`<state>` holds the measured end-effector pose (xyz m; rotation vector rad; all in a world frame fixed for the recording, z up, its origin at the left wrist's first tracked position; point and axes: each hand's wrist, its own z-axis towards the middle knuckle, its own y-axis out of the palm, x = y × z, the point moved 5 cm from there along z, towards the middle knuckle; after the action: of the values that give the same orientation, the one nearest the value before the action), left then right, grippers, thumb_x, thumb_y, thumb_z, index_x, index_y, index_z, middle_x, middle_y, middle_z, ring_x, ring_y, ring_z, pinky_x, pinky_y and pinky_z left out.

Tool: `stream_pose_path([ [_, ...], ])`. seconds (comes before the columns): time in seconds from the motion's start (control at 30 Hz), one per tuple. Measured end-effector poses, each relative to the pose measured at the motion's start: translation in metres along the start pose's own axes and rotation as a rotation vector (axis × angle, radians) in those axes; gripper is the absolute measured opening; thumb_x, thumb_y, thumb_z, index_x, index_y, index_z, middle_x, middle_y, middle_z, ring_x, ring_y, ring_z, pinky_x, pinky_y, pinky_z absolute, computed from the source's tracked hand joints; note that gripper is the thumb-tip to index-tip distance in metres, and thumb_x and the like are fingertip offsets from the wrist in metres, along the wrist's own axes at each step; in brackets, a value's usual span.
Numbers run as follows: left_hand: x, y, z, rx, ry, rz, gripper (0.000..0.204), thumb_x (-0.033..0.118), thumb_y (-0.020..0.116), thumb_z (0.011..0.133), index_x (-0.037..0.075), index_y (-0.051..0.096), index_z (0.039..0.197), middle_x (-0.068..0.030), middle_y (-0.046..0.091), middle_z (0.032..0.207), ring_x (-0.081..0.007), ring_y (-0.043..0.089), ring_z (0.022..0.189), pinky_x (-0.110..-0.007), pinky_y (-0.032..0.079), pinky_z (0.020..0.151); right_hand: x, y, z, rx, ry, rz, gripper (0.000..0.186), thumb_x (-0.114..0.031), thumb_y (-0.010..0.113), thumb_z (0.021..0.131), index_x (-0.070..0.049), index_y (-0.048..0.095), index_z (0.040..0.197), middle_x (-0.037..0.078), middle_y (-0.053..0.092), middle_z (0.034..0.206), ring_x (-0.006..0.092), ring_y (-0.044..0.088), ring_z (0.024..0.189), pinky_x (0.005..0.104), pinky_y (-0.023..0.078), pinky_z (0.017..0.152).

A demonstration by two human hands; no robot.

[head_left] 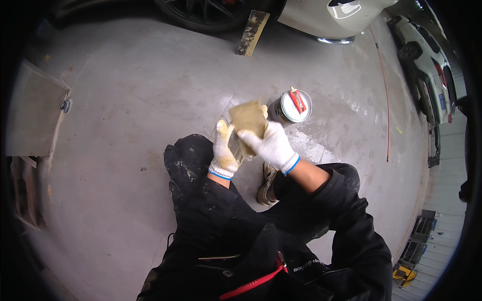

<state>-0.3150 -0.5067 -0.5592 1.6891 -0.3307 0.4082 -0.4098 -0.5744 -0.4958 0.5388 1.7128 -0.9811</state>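
My right hand (272, 145), in a white knit glove with a blue cuff edge, is closed on a tan, flat rectangular piece (248, 116) that looks like a sanding sheet or pad. Motion slightly blurs the piece. Just left of it is my left hand (223, 149), in a matching glove with yellowish stains. Its fingers point up and curve apart in a C shape along the piece's edge. Whether they touch it is hard to tell. Beyond my right hand stands a round can (286, 111) with a white lid, and a red tube (298, 102) lies on top.
A car wheel (208, 12) and pale bumper (316, 20) are at the far side, beside a stained board (252, 33). A panel on a wheeled stand (37, 113) is left. A red hose or cord (384, 85) crosses the floor right, near a parked car (424, 60).
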Motion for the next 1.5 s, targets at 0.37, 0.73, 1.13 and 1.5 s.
stream_pose_path([
  [0.37,0.002,0.017,-0.001,-0.101,0.032,-0.025,0.12,0.088,0.05,0.088,-0.007,0.032,0.159,-0.0246,0.046,0.158,-0.0382,0.05,0.142,-0.051,0.04,0.121,-0.006,0.012,-0.023,-0.119,-0.051,-0.066,0.031,-0.019,0.076,0.096,0.0,0.072,0.12,0.008,0.078,0.097,0.0134,0.072,0.087,0.0317,0.059,0.08],
  [0.73,0.001,0.01,-0.004,-0.005,-0.101,-0.181,0.1,0.069,0.058,0.097,-0.007,0.034,0.158,-0.0251,0.056,0.146,-0.0386,0.058,0.134,-0.05,0.051,0.111,0.006,-0.04,0.005,0.049,0.166,0.437,0.043,-0.02,0.076,0.099,0.0,0.06,0.132,0.004,0.074,0.102,0.0131,0.072,0.09,0.0313,0.06,0.084],
  [1.13,-0.007,-0.016,-0.015,0.041,-0.176,0.309,0.032,0.006,0.066,0.095,-0.004,0.064,0.126,-0.0109,0.073,0.106,-0.0211,0.074,0.094,-0.035,0.062,0.08,-0.006,-0.05,0.005,-0.018,0.181,-0.055,0.036,-0.03,0.077,0.097,0.0,0.071,0.115,0.009,0.077,0.097,0.0131,0.072,0.085,0.0311,0.058,0.08],
  [1.5,0.002,0.013,-0.019,-0.043,-0.105,0.585,0.062,0.003,0.055,0.094,-0.003,0.043,0.154,-0.0073,0.062,0.127,-0.0125,0.059,0.115,-0.028,0.05,0.101,-0.001,-0.033,-0.002,0.025,0.014,-0.038,0.025,-0.02,0.075,0.097,0.004,0.074,0.104,0.011,0.078,0.087,0.0134,0.073,0.075,0.0321,0.059,0.068],
])
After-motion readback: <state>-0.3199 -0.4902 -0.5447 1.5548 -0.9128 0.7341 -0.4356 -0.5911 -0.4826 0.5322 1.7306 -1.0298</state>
